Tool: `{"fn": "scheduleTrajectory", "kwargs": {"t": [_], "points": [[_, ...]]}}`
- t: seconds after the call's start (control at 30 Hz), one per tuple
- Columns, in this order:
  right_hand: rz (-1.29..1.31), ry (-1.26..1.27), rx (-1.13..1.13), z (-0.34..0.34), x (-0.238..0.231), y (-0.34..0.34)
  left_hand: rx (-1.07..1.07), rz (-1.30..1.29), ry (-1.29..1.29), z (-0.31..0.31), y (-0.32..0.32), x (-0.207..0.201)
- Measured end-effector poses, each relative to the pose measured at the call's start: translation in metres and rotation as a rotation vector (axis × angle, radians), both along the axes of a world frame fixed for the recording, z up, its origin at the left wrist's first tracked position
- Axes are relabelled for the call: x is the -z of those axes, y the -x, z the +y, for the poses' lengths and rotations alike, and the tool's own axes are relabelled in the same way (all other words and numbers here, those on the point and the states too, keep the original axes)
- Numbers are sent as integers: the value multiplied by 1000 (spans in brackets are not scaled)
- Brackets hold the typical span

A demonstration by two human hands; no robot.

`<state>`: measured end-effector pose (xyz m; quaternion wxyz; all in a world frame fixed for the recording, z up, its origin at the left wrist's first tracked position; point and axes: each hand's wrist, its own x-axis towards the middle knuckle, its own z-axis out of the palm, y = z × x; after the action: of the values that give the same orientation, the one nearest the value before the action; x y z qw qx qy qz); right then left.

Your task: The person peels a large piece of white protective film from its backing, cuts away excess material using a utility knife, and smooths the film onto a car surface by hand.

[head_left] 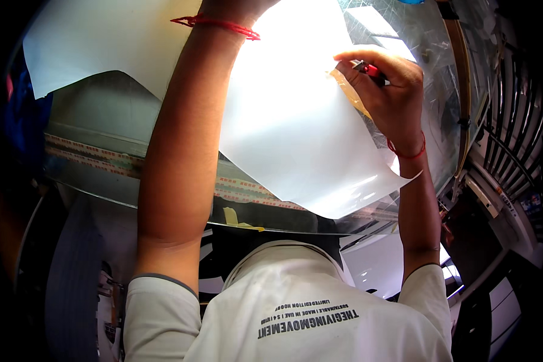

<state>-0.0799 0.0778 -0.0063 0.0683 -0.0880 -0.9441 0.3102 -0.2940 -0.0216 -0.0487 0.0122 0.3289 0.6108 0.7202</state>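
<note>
My left hand [238, 7] is at the top edge, past a red string bracelet; its fingers are out of view. The left forearm crosses over a large white glossy sheet [283, 145], whose near corner curls up. My right hand [386, 84] is at the sheet's right edge, fingers closed round a small red tool with a metal tip [373, 71]. Its exact kind is partly hidden by the fingers. A strip of yellowish translucent film [351, 95] lies along the sheet's edge, beneath the right hand.
Under the sheet is a scratched transparent panel [90, 105] with a curved rim and a red-printed tape strip [90, 154]. A second white sheet [96, 45] lies at the far left. A yellow tape scrap [235, 221] sits near the front rim. Dark curved bars [507, 114] stand at right.
</note>
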Motion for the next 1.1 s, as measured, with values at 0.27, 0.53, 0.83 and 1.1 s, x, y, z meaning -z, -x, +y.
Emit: {"fn": "scheduleTrajectory", "kwargs": {"t": [0.27, 0.53, 0.83, 1.1], "points": [[-66, 29, 181, -13, -15, -14, -24, 43, 110, 7, -5, 2], [-364, 816, 547, -71, -67, -65, 4, -24, 538, -9, 12, -28], [-354, 874, 576, -94, -53, -58, 70, -11, 645, -27, 30, -39], [-342, 817, 589, -76, -54, -51, -110, 409, 679, -79, 35, -55]]}}
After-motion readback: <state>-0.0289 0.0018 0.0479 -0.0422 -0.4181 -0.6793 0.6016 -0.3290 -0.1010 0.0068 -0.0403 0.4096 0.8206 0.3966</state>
